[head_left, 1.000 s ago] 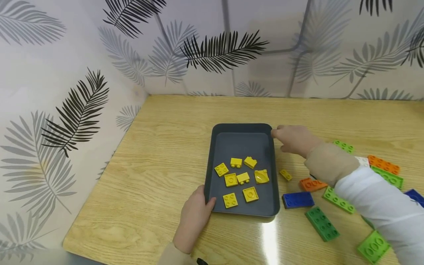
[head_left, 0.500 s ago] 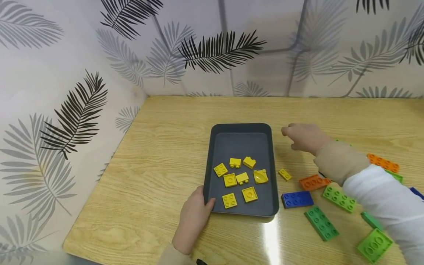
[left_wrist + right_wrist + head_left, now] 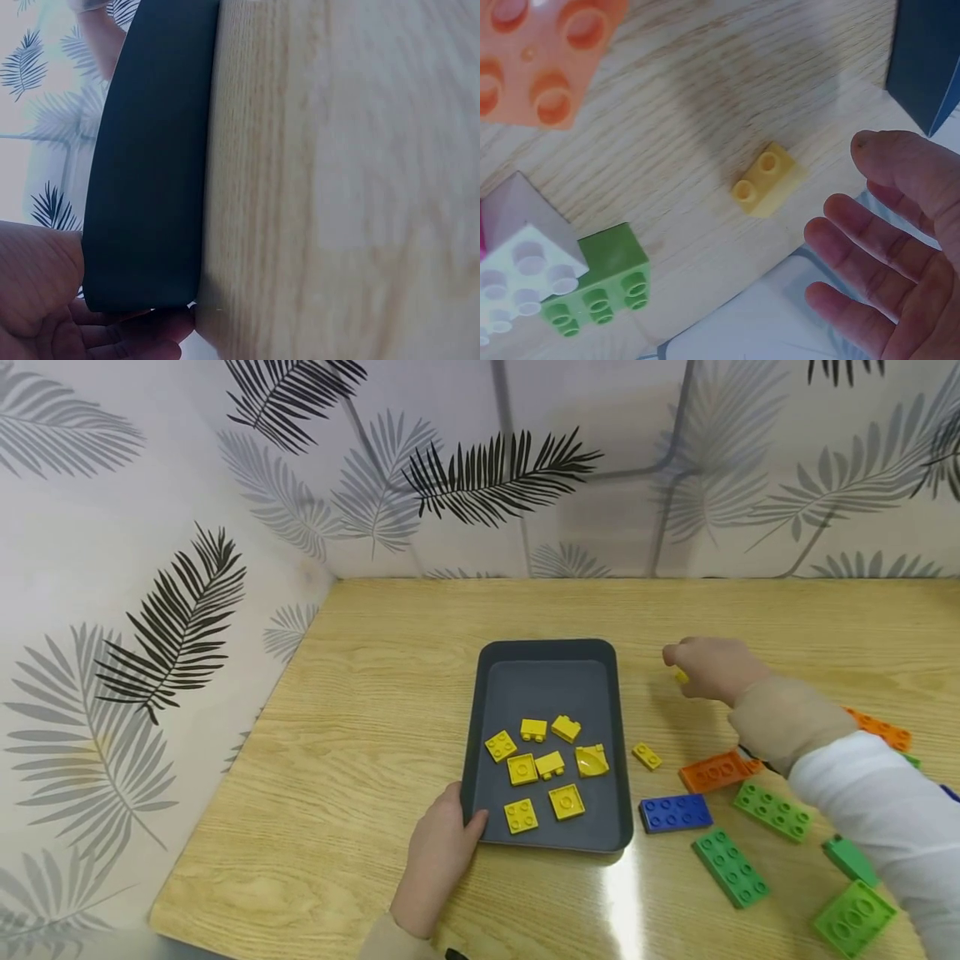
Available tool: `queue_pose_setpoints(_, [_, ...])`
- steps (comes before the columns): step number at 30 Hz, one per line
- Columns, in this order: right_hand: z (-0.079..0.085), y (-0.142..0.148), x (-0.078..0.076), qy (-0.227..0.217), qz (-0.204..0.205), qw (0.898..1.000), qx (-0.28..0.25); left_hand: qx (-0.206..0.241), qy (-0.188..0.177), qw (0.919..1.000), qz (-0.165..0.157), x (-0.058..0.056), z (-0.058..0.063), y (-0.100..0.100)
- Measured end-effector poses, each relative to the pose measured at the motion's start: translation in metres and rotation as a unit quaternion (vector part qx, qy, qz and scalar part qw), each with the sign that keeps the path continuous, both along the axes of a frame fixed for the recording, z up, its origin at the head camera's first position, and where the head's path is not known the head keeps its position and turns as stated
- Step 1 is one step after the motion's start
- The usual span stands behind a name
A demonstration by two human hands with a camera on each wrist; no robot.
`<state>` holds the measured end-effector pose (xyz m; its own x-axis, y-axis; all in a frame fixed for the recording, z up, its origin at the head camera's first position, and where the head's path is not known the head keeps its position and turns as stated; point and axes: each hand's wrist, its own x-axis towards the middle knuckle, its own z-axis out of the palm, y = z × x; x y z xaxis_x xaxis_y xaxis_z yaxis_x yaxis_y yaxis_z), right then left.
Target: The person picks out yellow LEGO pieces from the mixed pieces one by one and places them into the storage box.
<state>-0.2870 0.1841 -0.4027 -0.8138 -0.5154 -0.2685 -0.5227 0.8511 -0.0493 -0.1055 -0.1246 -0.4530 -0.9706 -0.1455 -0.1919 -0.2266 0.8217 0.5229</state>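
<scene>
A dark grey tray [image 3: 555, 702] holds several yellow toy bricks [image 3: 522, 767] in its nearer half. My left hand [image 3: 442, 835] grips its near left side, thumb over the rim; in the left wrist view the fingers [image 3: 142, 334] curl round the tray's corner. To the right of the tray, my right hand [image 3: 712, 668] is over the table, partly covering a yellow brick [image 3: 681, 676]. The right wrist view has a yellow two-stud brick [image 3: 765, 180] just off the fingertips, with thumb and fingers spread apart and holding nothing.
A small yellow brick [image 3: 647, 756] lies close to the tray's right side. Further right are an orange brick [image 3: 720, 772], a blue brick [image 3: 676, 813] and green bricks [image 3: 731, 867]. A white brick [image 3: 529, 247] shows beside a green one [image 3: 615, 262]. The patterned wall [image 3: 487, 552] borders the wooden table.
My right hand has moved right, away from the tray's far right rim, and a yellow brick has come into sight beneath it. The left hand and tray have stayed put.
</scene>
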Motion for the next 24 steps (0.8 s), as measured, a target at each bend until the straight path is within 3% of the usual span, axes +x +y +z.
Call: queue_pose_setpoints(24, [-0.022,0.016,-0.014,0.048,-0.001,0.999,-0.026,0.0,-0.011,0.9999,0.004,0.0,-0.001,-0.003])
